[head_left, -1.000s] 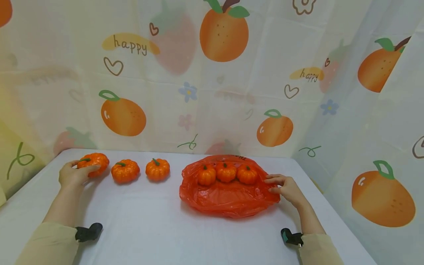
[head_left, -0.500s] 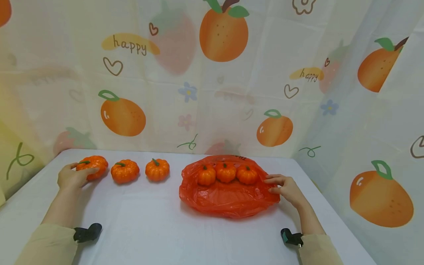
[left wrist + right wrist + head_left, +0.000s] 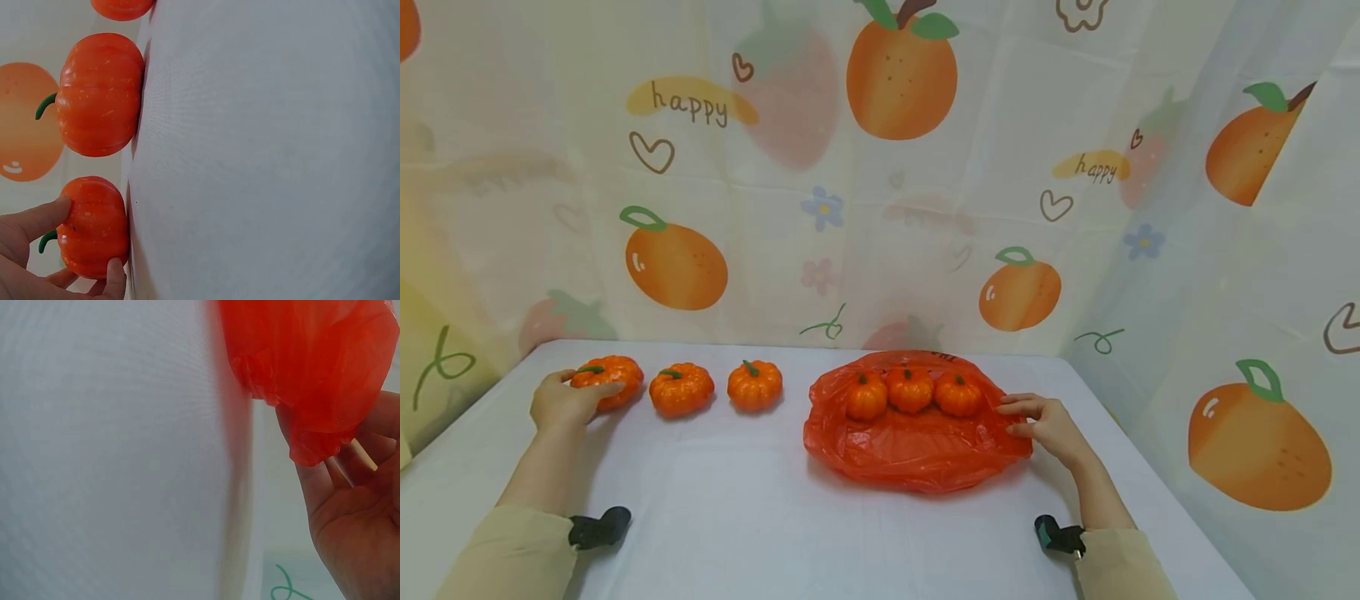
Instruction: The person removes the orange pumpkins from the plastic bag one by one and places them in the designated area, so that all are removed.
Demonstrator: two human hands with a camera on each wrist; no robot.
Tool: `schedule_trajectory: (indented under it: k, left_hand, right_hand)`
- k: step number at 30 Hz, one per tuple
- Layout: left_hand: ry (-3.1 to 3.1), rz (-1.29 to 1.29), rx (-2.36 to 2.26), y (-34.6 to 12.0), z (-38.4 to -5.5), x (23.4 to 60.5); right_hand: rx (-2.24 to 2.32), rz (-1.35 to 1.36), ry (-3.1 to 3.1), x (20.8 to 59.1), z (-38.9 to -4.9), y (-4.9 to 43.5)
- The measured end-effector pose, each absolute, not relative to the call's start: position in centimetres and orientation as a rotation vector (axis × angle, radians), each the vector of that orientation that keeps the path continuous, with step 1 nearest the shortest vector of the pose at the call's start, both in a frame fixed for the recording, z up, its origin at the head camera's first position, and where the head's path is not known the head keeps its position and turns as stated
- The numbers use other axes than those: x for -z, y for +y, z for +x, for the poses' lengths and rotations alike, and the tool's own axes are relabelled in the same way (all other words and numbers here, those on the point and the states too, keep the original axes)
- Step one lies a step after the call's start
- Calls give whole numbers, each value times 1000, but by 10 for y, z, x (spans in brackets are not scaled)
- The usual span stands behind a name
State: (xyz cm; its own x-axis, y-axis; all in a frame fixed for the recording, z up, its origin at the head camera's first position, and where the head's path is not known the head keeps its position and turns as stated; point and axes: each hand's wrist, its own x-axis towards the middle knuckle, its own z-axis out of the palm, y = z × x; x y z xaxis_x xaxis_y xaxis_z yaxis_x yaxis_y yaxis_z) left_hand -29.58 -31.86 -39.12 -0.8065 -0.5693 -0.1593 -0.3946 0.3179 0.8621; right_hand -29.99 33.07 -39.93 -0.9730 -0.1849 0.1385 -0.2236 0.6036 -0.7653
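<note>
My left hand (image 3: 565,402) holds the leftmost orange pumpkin (image 3: 617,382), which has a green stem. In the left wrist view, thumb and fingers lie around that pumpkin (image 3: 95,228), low over or on the cloth. Two more pumpkins sit to its right: a middle one (image 3: 682,392) and a smaller one (image 3: 756,387). A red plastic bag (image 3: 910,454) lies with its mouth spread. Inside, along its back, stand three small pumpkins (image 3: 912,390). My right hand (image 3: 1051,427) grips the bag's right edge; in the right wrist view the red film (image 3: 325,419) partly hides the fingers.
A white cloth (image 3: 722,508) covers the table. Behind and to the right hangs a pale curtain (image 3: 775,250) printed with fruit. Each wrist wears a black camera mount, one on the left (image 3: 601,528) and one on the right (image 3: 1058,536).
Over the last second the left hand and its pumpkin have shifted very slightly left and down. The right hand, bag and other pumpkins keep their places; the head view drifts a little.
</note>
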Motion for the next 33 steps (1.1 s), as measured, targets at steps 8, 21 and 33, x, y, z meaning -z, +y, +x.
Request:
schedule_trajectory:
  k: [8,21,33]
  left_hand:
    - [-2420,894,1505,-318,-296,390]
    - [-2462,869,1508,-317,-292,388]
    - [-2395,897,1472,-312,-289,381]
  right_hand:
    - [-1339,321,-2781,400,-301,331]
    - [-1354,333,-2777,397,-297,329]
    - [-1351,346,-2774,395,-297,329]
